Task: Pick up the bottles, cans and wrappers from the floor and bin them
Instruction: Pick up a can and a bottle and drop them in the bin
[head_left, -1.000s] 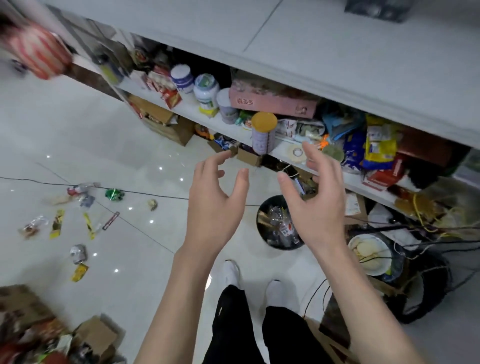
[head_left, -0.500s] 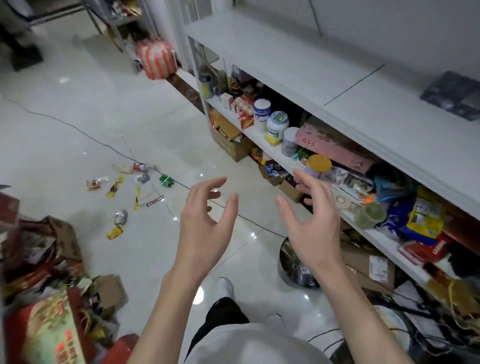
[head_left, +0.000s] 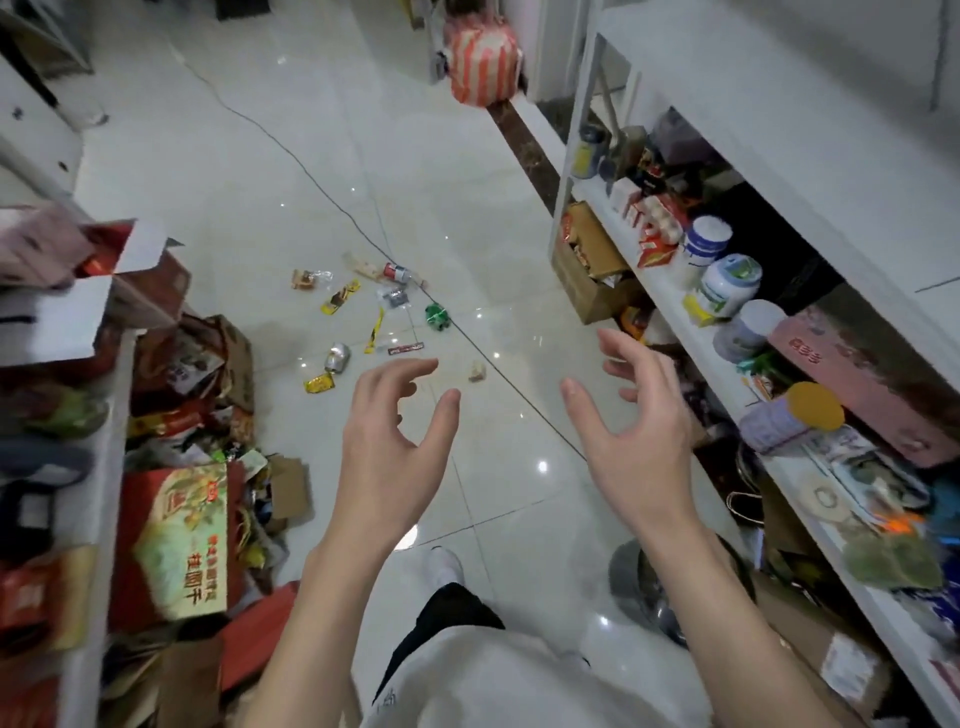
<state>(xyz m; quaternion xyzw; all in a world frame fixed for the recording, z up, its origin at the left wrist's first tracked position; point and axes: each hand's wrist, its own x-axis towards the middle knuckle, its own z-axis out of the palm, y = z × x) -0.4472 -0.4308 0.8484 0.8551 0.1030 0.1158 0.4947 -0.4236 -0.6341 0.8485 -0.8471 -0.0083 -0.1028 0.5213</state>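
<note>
Two hands, one crushed can, one green bottle.

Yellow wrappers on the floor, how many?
3. One yellow wrapper at the left of the litter cluster, a thin yellow strip mid-cluster, and a crumpled yellow packet nearest, just below the crushed silver can. Others may hide beside the box clutter.

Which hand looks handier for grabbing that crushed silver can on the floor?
Probably the left hand: it is open, empty and on the same side as the silver can. The right hand, also empty, hangs nearer the shelf.
</note>
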